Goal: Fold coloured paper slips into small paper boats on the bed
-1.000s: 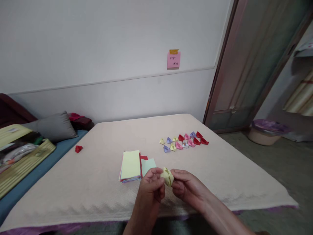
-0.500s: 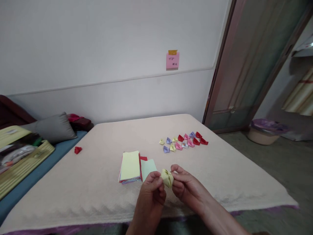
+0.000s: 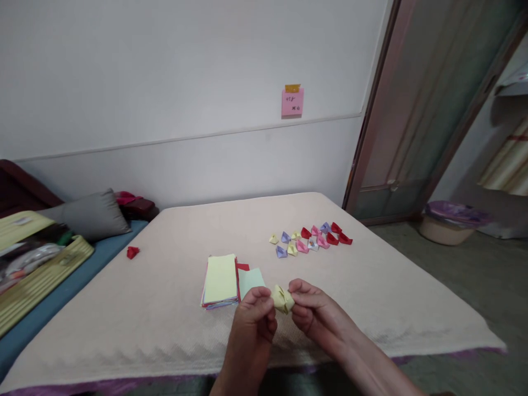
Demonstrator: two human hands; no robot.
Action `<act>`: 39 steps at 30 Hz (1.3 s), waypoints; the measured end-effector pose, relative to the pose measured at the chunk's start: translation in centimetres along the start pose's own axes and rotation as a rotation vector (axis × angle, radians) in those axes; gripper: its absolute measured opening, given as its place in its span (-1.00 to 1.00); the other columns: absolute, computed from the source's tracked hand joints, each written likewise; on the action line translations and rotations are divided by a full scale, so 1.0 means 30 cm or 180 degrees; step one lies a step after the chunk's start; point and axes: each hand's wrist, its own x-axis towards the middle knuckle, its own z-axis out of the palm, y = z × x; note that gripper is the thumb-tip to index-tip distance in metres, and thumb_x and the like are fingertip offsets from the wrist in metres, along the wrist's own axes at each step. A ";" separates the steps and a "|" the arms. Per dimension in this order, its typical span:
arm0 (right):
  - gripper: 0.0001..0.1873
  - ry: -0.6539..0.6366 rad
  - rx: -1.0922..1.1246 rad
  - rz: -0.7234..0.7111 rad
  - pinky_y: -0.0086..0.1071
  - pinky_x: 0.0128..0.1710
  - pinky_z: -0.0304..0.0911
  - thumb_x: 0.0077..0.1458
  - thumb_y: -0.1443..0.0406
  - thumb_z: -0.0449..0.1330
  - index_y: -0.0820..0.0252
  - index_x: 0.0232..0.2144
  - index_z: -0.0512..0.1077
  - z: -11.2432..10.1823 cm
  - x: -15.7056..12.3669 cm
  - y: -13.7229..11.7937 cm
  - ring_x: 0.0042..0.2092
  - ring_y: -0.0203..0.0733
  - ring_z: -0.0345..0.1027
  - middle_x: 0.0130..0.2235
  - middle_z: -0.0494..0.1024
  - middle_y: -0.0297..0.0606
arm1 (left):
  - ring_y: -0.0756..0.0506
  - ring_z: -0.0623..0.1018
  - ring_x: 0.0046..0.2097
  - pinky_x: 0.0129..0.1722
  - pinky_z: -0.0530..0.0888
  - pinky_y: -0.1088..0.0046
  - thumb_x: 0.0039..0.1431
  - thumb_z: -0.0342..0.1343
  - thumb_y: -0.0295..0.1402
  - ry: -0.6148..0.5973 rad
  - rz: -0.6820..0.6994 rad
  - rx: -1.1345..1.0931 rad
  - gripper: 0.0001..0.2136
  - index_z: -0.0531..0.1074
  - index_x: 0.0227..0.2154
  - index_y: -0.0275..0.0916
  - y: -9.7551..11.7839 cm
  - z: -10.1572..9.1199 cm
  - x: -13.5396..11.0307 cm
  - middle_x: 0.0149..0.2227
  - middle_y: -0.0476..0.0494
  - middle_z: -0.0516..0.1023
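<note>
A pale yellow folded paper piece (image 3: 282, 300) is pinched between both hands above the near part of the cloth-covered table. My left hand (image 3: 256, 316) grips its left end between thumb and fingers, while my right hand (image 3: 313, 311) has hold of its right end. Left of the hands lies a stack of coloured paper sheets (image 3: 221, 279), yellow on top. A pale green sheet (image 3: 250, 280) beside the stack is partly hidden by my left hand. Beyond my right hand, several small folded paper boats (image 3: 302, 246) in yellow, purple, pink, white and red stand in two rows.
A crumpled-looking red paper piece (image 3: 132, 252) lies at the left on the cream tablecloth (image 3: 173, 324). Further left are a grey pillow (image 3: 101, 214) and a yellow box (image 3: 45, 286) with things in it. A tub (image 3: 447, 223) stands on the floor at right.
My hands have pulled the yellow paper's ends slightly apart, and it looks a little wider and flatter. Both hands keep their grip, and the other things stay in place.
</note>
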 end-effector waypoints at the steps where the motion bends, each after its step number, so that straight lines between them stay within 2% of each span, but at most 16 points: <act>1: -0.78 -0.0042 0.0069 0.0014 -0.66 -0.66 -0.06 -0.24 0.45 0.35 0.25 -0.48 0.39 -0.002 0.002 -0.001 -0.65 -0.54 0.03 -0.67 0.25 -0.50 | 0.15 0.28 -0.58 -0.60 0.21 0.68 -0.05 0.19 -0.53 -0.0004 0.0010 -0.0002 -0.87 0.39 -0.40 -0.29 -0.001 -0.001 0.001 -0.61 0.10 0.29; 5: -0.81 -0.0088 0.0127 0.0018 -0.65 -0.66 -0.09 -0.23 0.46 0.32 0.26 -0.49 0.40 -0.003 0.002 -0.007 -0.66 -0.53 0.00 -0.70 0.22 -0.51 | 0.13 0.31 -0.53 -0.56 0.23 0.65 -0.06 0.20 -0.48 -0.0193 0.0284 0.0440 -0.85 0.42 -0.36 -0.27 0.005 0.001 0.000 -0.53 0.05 0.34; 8: -0.84 -0.0122 0.0056 0.0056 -0.64 -0.66 -0.11 -0.20 0.48 0.29 0.28 -0.49 0.40 0.001 -0.004 -0.012 -0.66 -0.53 -0.01 -0.70 0.23 -0.50 | 0.02 0.42 -0.31 -0.37 0.33 0.56 -0.15 0.25 -0.51 -0.0452 0.0976 0.1440 -0.70 0.44 -0.27 -0.20 0.030 0.016 -0.014 -0.31 -0.05 0.41; 10: -0.87 -0.0159 0.0027 0.0119 -0.63 -0.65 -0.11 -0.18 0.49 0.26 0.28 -0.49 0.40 0.001 -0.008 -0.014 -0.66 -0.53 -0.01 -0.70 0.22 -0.50 | -0.08 0.39 -0.12 -0.23 0.34 0.48 -0.15 0.25 -0.53 -0.0483 0.1557 0.2374 -0.75 0.48 -0.33 -0.18 0.050 0.030 -0.029 -0.11 -0.12 0.35; 12: -0.88 -0.0200 -0.0003 0.0178 -0.63 -0.64 -0.11 -0.16 0.50 0.23 0.28 -0.48 0.40 -0.001 -0.010 -0.014 -0.66 -0.52 -0.01 -0.70 0.22 -0.51 | -0.14 0.34 -0.04 -0.19 0.32 0.45 -0.11 0.23 -0.52 -0.0473 0.1820 0.3006 -0.80 0.48 -0.37 -0.18 0.065 0.040 -0.043 -0.09 -0.14 0.33; 14: -0.88 -0.0215 -0.0011 0.0207 -0.62 -0.64 -0.13 -0.16 0.51 0.21 0.29 -0.47 0.40 -0.004 -0.009 -0.013 -0.66 -0.52 -0.02 -0.71 0.22 -0.51 | -0.15 0.33 -0.02 -0.20 0.33 0.44 -0.08 0.21 -0.52 -0.0491 0.1859 0.3290 -0.84 0.47 -0.38 -0.18 0.072 0.045 -0.052 -0.09 -0.16 0.33; 22: -0.86 -0.0228 -0.0042 0.0307 -0.62 -0.64 -0.17 -0.19 0.51 0.21 0.29 -0.47 0.40 -0.005 -0.005 -0.017 -0.66 -0.53 -0.05 -0.72 0.19 -0.52 | -0.17 0.31 0.02 -0.23 0.36 0.45 -0.06 0.19 -0.53 -0.0554 0.1924 0.3528 -0.87 0.42 -0.42 -0.19 0.069 0.041 -0.046 -0.10 -0.17 0.32; 25: -0.87 -0.0195 -0.0068 0.0314 -0.61 -0.64 -0.18 -0.19 0.49 0.22 0.28 -0.49 0.40 -0.003 -0.007 -0.018 -0.66 -0.52 -0.06 -0.73 0.17 -0.53 | -0.17 0.28 0.04 -0.22 0.36 0.44 -0.05 0.18 -0.54 -0.0650 0.2034 0.3535 -0.86 0.40 -0.43 -0.18 0.067 0.037 -0.042 -0.22 -0.14 0.39; 29: -0.86 -0.0147 -0.0155 0.0300 -0.61 -0.64 -0.18 -0.22 0.50 0.23 0.28 -0.50 0.39 0.004 -0.011 -0.018 -0.66 -0.53 -0.08 -0.72 0.17 -0.54 | -0.16 0.29 0.04 -0.08 0.31 0.36 -0.02 0.16 -0.56 -0.0762 0.2176 0.3568 -0.86 0.40 -0.45 -0.18 0.067 0.036 -0.043 -0.37 -0.08 0.43; 34: -0.88 -0.0202 -0.0238 0.0270 -0.59 -0.64 -0.21 -0.21 0.51 0.20 0.29 -0.51 0.39 0.005 -0.012 -0.013 -0.65 -0.52 -0.08 -0.71 0.19 -0.51 | -0.14 0.37 -0.04 -0.12 0.33 0.38 -0.01 0.14 -0.56 -0.0627 0.2183 0.3608 -0.89 0.43 -0.51 -0.22 0.070 0.043 -0.050 -0.24 -0.14 0.42; 39: -0.87 -0.0220 -0.0258 0.0281 -0.58 -0.64 -0.23 -0.22 0.51 0.19 0.29 -0.51 0.39 -0.001 -0.008 -0.014 -0.65 -0.52 -0.09 -0.70 0.18 -0.52 | -0.13 0.40 -0.05 -0.19 0.37 0.44 0.01 0.11 -0.55 -0.0758 0.2048 0.3512 -0.91 0.43 -0.47 -0.22 0.072 0.037 -0.048 -0.22 -0.15 0.42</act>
